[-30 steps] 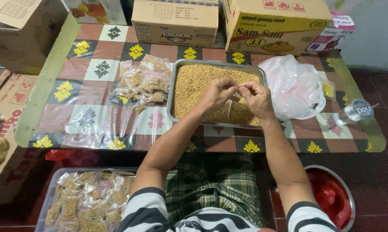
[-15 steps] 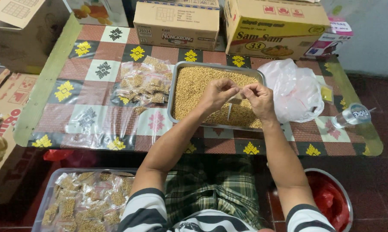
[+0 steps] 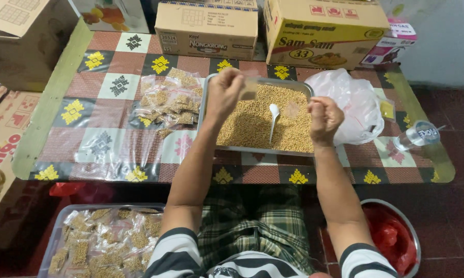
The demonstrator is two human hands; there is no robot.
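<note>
Small clear packet (image 3: 248, 88), pinched in left hand (image 3: 224, 92); right hand (image 3: 322, 117) fisted, empty. Filled packets (image 3: 170, 98) lie left; grain tray (image 3: 293, 131) remains full.

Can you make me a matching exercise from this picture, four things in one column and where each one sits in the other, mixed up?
Things:
1. white spoon
2. small clear bag
3. plastic bottle
4. red bag

Places:
A. lying at the table's right edge
B. in the metal bowl on the floor
C. resting on the grain in the tray
D. held up in the left hand

Pairs: 1-C, 2-D, 3-A, 4-B
</note>
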